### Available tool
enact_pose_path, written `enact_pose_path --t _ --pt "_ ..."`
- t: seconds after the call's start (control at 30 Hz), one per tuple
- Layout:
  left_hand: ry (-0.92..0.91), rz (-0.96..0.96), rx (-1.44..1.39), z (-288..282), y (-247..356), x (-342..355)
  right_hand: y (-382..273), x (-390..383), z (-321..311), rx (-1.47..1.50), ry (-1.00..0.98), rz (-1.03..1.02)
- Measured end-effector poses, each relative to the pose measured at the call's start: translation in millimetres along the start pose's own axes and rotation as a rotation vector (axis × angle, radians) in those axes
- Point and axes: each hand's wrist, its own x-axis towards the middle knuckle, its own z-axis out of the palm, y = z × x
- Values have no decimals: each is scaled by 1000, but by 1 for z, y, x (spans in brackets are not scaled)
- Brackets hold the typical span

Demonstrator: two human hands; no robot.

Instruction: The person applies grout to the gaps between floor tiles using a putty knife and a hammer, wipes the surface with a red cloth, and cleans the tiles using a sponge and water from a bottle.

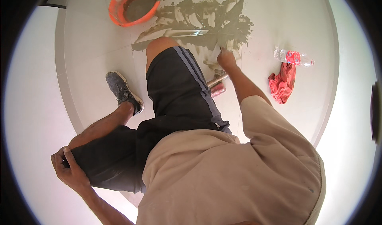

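Note:
My right hand (pixel 227 59) is closed on a putty knife (pixel 217 49), its pale blade reaching into the spread of wet grey-green mortar (pixel 211 20) on the floor. Most of the handle is hidden by my fingers. The mortar lies in uneven smears with streaks wiped through it. My left hand (pixel 71 168) rests on my bent left knee at the edge of the black shorts (pixel 107 157), fingers apart and loosely curled, with no tool in it. Beside my right forearm lies a wooden-handled tool (pixel 217 80) with a red head, partly covered by my leg.
An orange tub (pixel 116 11) with grey mix inside stands at the far left of the mortar. To the right lie a clear plastic bottle (pixel 306 61) with a red label and a crumpled red cloth (pixel 282 83). Pale walls border the light tiled floor (pixel 258 117) on both sides.

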Motion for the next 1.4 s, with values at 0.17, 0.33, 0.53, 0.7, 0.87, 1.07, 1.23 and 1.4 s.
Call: enact_pose_path --t 0.17,0.33,0.53,0.7,0.87,1.07,1.23,1.4 --pt "9 -10 -16 -1 1 -2 -22 -67 46 112 146 -166" --pt "11 44 -29 -3 0 -1 -52 -79 55 95 14 13" --pt "24 51 -52 -2 7 -3 -49 -19 25 121 176 -141" --pt "65 64 3 -4 21 -2 -62 -91 80 129 -72 -152" --pt "47 70 -1 -2 25 -1 -83 -24 56 258 63 -63" --pt "38 25 2 -4 29 -1 -62 -89 97 240 300 -132" --pt "24 75 -66 -5 24 1 -47 -54 84 213 231 -46" --pt "32 25 -51 -6 17 -3 -73 -29 23 335 144 -2"
